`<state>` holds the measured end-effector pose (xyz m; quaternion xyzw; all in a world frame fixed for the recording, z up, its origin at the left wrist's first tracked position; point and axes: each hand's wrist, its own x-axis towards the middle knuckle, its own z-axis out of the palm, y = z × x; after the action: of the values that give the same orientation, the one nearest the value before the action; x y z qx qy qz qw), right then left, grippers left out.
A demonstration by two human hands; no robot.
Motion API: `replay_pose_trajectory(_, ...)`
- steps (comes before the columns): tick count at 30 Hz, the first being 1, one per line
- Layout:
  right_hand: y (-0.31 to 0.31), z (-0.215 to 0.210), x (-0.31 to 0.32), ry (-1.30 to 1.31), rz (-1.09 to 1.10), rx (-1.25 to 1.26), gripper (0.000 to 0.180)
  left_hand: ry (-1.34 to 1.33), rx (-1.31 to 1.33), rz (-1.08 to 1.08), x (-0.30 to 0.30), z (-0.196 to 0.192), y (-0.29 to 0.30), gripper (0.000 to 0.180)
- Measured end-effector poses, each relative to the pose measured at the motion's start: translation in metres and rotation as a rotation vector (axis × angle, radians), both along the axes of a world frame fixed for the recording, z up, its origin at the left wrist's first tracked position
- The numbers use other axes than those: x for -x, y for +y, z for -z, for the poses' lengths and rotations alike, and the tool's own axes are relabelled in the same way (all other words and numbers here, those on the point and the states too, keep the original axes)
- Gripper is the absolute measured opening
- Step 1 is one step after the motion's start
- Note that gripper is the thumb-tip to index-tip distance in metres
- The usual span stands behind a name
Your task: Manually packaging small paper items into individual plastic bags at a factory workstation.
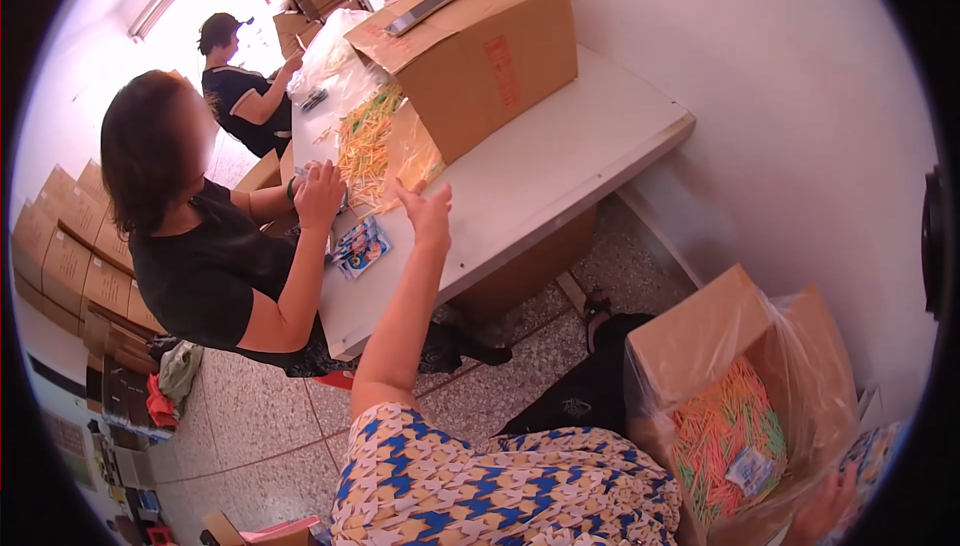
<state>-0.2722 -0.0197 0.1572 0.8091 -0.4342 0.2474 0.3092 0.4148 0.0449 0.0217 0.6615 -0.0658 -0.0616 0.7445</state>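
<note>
My left arm reaches over the white table (545, 141), and my left hand (425, 214) hangs above it with the fingers apart and nothing in them. Close to it lie a heap of thin yellow and orange sticks (368, 144) and some blue printed packets (360, 246). My right hand (828, 506), partly cut off at the lower right, is against the side of an open carton (700, 331) lined with clear plastic. Its fingers do not show clearly. Many pink, orange and green sticks (725, 426) fill that carton, with a small blue-white packet (750, 470) on top.
A large cardboard box (490, 66) lies on the table, a phone (422, 12) on it. One co-worker (215, 256) handles something small at the table's left side; another person (245, 86) sits farther back. Stacked cartons (75, 236) line the left wall.
</note>
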Motion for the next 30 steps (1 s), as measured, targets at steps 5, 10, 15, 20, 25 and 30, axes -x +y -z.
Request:
replay_pose_trajectory(5, -0.013, -0.001, -0.078, -0.114, -0.297, -0.311, 0.021, -0.353, 0.027, -0.025, 0.000, 0.005, 0.009, 0.092)
replay_pose_trajectory(10, -0.025, -0.002, -0.104, -0.035, -0.479, -0.370, 0.021, -0.545, 0.216, -0.069, -0.023, -0.024, 0.042, 0.082)
replay_pose_trajectory(15, -0.038, 0.019, -0.100, 0.170, -0.465, -0.280, 0.021, -0.504, 0.210, -0.087, -0.025, -0.028, 0.045, 0.075)
replay_pose_trajectory(20, -0.026, 0.075, -0.060, -0.030, -0.455, -0.459, 0.013, -0.489, -0.030, 0.383, 0.032, 0.001, 0.002, 0.037)
replay_pose_trajectory(25, -0.004, 0.077, -0.106, 0.074, -0.287, -0.695, 0.018, -0.662, -0.106, 0.832, 0.131, -0.026, -0.052, 0.018)
replay_pose_trajectory(30, 0.016, 0.129, -0.110, 0.093, -0.258, -0.906, 0.010, -0.705, 0.112, 1.349, 0.247, -0.035, -0.084, 0.014)
